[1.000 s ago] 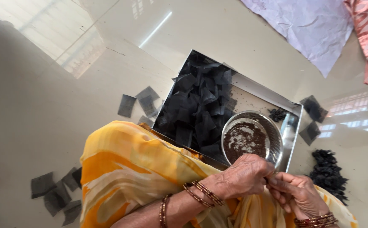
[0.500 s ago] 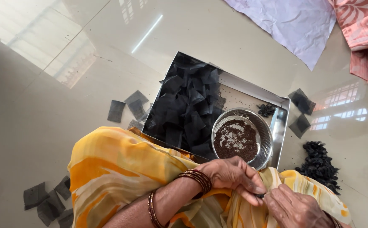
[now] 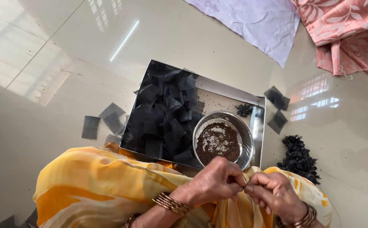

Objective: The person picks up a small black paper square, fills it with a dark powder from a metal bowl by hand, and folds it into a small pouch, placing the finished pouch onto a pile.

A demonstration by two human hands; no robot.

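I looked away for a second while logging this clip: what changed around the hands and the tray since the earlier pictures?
Little changed. The left hand and right hand stay pressed together over the yellow cloth, fingertips pinching something too small to tell. Only the camera drifted. The steel tray, the bowl of seeds, the black squares and the dark pile kept their places.

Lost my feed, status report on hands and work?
Left hand and right hand pinched together on something small, unseen. Round steel bowl of dark seeds just ahead. Nothing between.
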